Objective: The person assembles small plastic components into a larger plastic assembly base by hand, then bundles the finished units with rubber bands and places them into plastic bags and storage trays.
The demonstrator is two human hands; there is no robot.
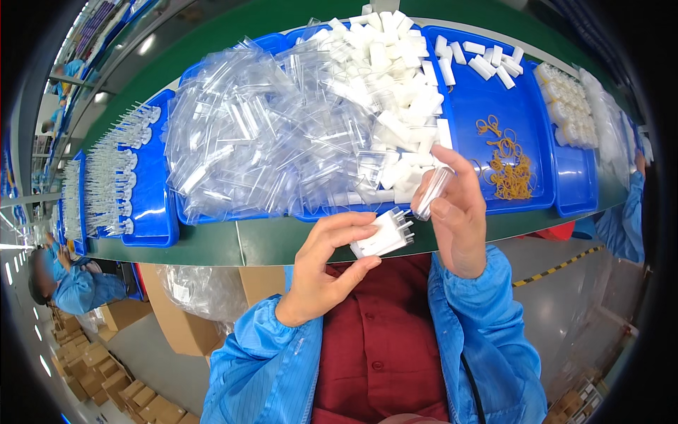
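I watch the left hand through the head camera, its fingers and thumb part-curled and pinching a white block that has thin prongs at its right end. The right hand has its fingers and thumb closed, only slightly apart, on a clear case, hard and glossy by its bright reflections. Both pieces are near each other, held above the front edge of the green surface. Just beyond lies a large blue tray, heaped with flat, crinkly clear sleeves on the left and matte white blocks on the right. The smooth blue tray beside it carries a few loose white pieces and a tangle of thin, yellowish-brown rubber bands. Off to the left, I see pale, stalk-like plastic parts lined up by another blue tray. Below the surface, a wrinkled clear bag bears a small white label, its print too small for me to read, against a brown cardboard box.
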